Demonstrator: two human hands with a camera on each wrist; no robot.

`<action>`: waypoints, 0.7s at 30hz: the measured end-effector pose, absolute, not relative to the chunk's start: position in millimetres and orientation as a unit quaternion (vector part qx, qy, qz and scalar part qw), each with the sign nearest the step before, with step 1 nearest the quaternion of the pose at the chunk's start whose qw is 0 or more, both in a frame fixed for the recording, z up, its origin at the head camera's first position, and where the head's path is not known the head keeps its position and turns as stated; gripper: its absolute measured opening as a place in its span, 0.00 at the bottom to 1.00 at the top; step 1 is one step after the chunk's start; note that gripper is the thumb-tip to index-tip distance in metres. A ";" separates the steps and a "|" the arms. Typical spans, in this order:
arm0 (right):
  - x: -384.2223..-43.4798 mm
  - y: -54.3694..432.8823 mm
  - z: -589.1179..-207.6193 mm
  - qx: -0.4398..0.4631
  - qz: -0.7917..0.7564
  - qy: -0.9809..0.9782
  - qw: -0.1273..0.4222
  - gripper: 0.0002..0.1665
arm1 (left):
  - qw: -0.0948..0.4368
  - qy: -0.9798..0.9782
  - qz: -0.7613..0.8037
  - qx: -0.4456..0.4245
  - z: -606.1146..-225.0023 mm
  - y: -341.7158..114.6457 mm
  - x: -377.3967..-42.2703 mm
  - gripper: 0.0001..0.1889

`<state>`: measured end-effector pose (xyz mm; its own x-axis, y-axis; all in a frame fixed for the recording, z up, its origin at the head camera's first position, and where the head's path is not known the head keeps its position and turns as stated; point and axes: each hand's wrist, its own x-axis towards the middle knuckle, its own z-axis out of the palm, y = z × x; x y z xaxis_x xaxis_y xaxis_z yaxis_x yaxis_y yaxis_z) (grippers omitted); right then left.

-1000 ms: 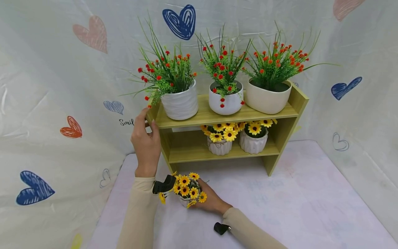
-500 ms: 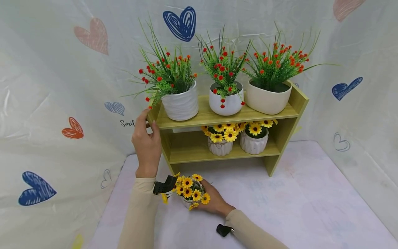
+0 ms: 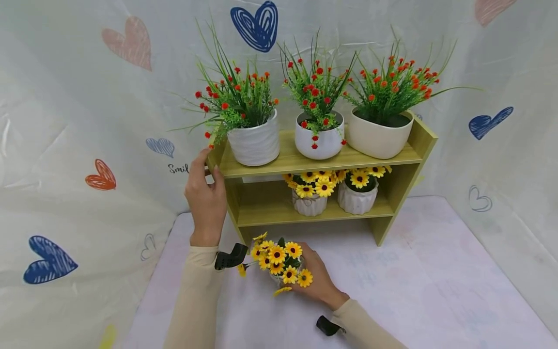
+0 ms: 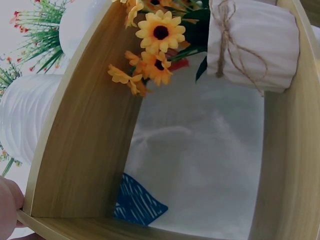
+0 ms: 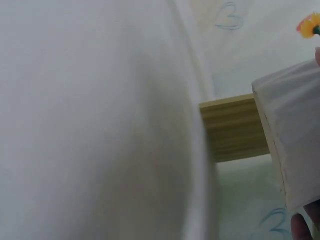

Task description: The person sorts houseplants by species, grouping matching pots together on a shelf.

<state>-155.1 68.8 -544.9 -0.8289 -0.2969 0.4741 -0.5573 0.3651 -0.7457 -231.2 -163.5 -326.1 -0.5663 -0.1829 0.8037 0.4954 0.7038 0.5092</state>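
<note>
My left hand grips the upper left side of a two-tier wooden shelf, thumb and fingers at the edge of its side panel. In the left wrist view, part of that hand shows at the bottom left corner. Low in front of the shelf, my right hand holds a small potted plant with yellow sunflower-like blooms, tilted to the left. Its pale pot appears in the right wrist view with fingertips below it; blooms hide most of it from above.
Two similar pots of yellow flowers stand on the lower tier, toward the right. Three red-flowered plants in a ribbed white pot, a round white pot and a cream pot line the top tier. A heart-printed sheet hangs behind.
My right hand has moved to the right with the potted plant, away from the left wrist. The left hand keeps its hold on the shelf's side.
</note>
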 end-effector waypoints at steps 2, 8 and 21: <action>-154.4 70.7 -534.9 0.262 0.499 -0.812 0.150 0.53 | 0.455 -0.803 -0.372 -0.097 -325.6 -163.2 -230.9 0.18; -152.0 72.4 -504.0 0.247 0.498 -0.808 0.197 0.53 | 0.451 -0.803 -0.377 -0.097 -325.1 -163.1 -230.7 0.19; -168.5 52.1 -464.2 0.222 0.482 -0.796 0.292 0.50 | 0.447 -0.804 -0.380 -0.094 -324.1 -162.2 -229.3 0.19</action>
<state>-168.5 52.1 -464.2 -0.7309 -0.0708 0.6788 -0.6344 0.4373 -0.6374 -229.3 -162.2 -324.1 -0.5832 -0.1893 0.7900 0.4905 0.6931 0.5282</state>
